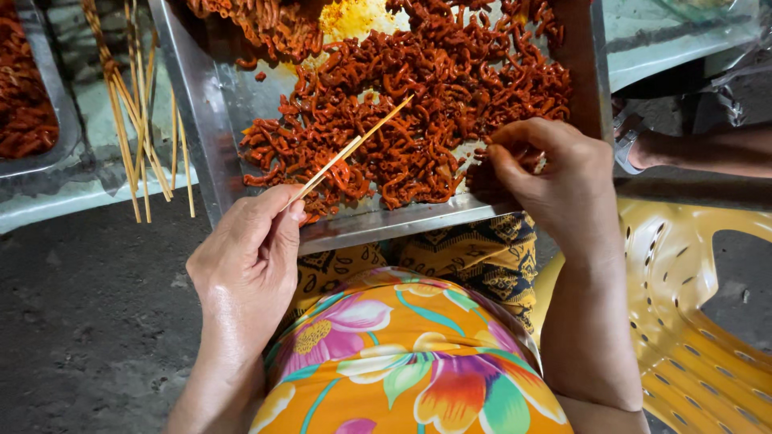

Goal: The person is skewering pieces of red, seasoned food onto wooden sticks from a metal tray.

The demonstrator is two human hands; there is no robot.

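Note:
My left hand [249, 253] pinches the near end of a thin bamboo skewer [354, 146] that points up and right over a metal tray [205, 120]. The tray holds a heap of red marinated meat strips [426, 96]. My right hand [555, 173] rests at the tray's near right corner with its fingertips closed on a piece of the red meat. The skewer's far tip lies above the middle of the heap.
Several bare bamboo skewers [137, 120] lie on a pale surface left of the tray. Another tray of red meat [28, 96] sits at the far left. A yellow plastic chair [691, 321] stands at right. Another person's foot [643, 149] shows at the right edge.

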